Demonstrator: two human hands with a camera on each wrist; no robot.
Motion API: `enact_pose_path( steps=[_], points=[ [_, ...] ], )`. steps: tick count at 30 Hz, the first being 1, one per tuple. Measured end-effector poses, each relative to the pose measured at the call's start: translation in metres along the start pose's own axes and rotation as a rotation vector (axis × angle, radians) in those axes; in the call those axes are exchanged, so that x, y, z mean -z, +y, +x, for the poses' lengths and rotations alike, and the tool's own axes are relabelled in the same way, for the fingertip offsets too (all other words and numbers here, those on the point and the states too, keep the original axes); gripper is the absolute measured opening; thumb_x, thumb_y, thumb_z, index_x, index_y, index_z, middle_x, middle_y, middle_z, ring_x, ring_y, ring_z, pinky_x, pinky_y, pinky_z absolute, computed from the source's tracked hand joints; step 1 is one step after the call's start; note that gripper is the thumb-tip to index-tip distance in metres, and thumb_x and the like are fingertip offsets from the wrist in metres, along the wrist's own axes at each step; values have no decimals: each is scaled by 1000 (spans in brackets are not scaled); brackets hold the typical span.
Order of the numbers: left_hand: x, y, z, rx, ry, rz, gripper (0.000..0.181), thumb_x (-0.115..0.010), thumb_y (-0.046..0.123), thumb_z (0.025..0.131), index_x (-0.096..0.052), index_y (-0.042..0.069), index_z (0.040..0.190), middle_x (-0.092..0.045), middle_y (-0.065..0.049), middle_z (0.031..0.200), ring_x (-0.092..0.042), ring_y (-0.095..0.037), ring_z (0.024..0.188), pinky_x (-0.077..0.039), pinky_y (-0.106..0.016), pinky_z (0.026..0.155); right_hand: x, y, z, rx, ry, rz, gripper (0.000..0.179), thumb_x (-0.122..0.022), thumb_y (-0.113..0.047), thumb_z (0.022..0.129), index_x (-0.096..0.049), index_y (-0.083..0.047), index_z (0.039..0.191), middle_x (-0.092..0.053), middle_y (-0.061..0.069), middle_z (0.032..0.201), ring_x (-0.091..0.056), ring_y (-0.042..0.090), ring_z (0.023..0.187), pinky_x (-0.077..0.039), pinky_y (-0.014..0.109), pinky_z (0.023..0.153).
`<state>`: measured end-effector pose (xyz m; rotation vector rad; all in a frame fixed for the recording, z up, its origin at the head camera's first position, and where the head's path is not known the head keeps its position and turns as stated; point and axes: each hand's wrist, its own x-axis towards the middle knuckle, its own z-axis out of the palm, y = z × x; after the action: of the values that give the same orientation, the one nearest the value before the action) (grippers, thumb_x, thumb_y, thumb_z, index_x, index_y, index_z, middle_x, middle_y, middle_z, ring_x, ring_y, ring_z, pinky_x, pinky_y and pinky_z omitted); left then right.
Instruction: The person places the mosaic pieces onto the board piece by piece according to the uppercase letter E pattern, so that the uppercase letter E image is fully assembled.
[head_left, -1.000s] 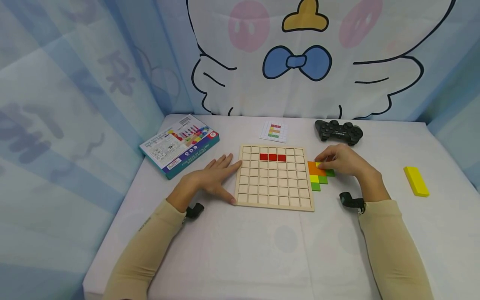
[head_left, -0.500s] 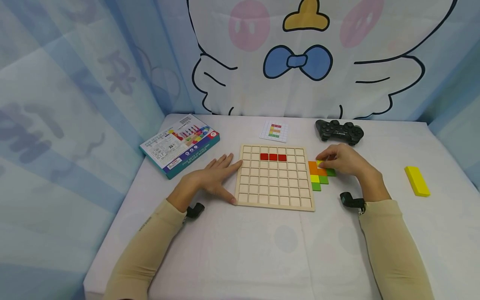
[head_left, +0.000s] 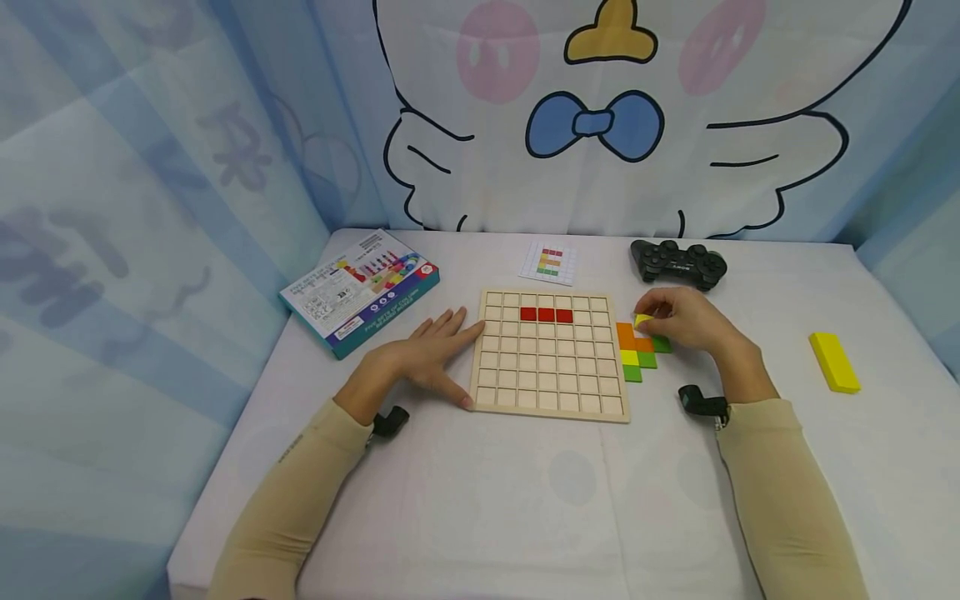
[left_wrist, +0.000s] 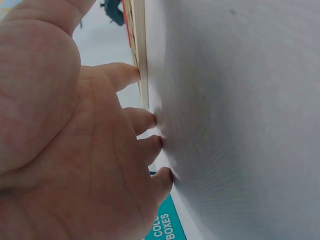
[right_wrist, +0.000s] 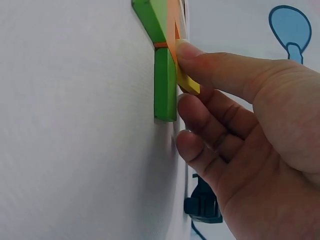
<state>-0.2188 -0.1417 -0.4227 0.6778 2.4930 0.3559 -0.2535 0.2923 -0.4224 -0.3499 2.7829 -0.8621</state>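
Between thumb and fingers, my right hand [head_left: 686, 318] pinches a small yellow square tile [right_wrist: 189, 84], seen tilted in the right wrist view. It is held right by a group of orange tiles [head_left: 626, 336], green tiles [head_left: 647, 360] and another yellow tile [head_left: 628, 357] lying at the board's right side. My left hand [head_left: 423, 354] lies with fingers spread at the left edge of the wooden grid board [head_left: 551, 383], its thumb and index fingertip touching the frame. Three red tiles [head_left: 546, 314] sit side by side in an upper row of the board.
A pattern card [head_left: 547, 263] with coloured squares lies behind the board. A black game controller [head_left: 678, 262] is at the back right, a game box [head_left: 360, 292] at the back left. A long yellow block [head_left: 834, 362] lies far right.
My right hand has shifted slightly right and drawn the yellow tile up from the coloured tile group, so it now stands tilted. The left hand and board have stayed still.
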Motion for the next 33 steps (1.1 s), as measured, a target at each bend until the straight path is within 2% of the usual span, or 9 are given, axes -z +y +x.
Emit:
enact_pose_path(
  steps=[8,16,24,33],
  points=[
    [0,0,0,2,0,5,132,-84,71,72,-5,29,169,12,-8,176,15,-29,163,8,-51,132,-2,-1,1,-4,72,-13,19,-77,-13,93,-70,-6,110,-66,14,103,-54,28,89,-46,34,73],
    [0,0,0,9,-4,12,131,-84,71,72,-5,30,169,13,-8,176,16,-29,163,8,-50,132,-2,-3,-1,-4,105,21,11,-71,-10,98,-71,-6,108,-67,14,101,-56,27,85,-49,28,68],
    [-1,0,1,4,0,14,131,-84,70,72,-5,30,169,12,-8,176,16,-29,163,9,-51,132,-1,-9,-1,41,154,99,17,-67,-8,101,-73,-5,116,-70,16,110,-58,28,88,-50,22,68],
    [-1,-1,1,2,-1,13,132,-84,71,72,-5,30,169,13,-8,176,16,-29,163,9,-51,132,-5,-17,3,80,156,174,23,-65,-8,103,-70,-1,124,-72,16,107,-67,27,86,-54,14,73]
  ],
)
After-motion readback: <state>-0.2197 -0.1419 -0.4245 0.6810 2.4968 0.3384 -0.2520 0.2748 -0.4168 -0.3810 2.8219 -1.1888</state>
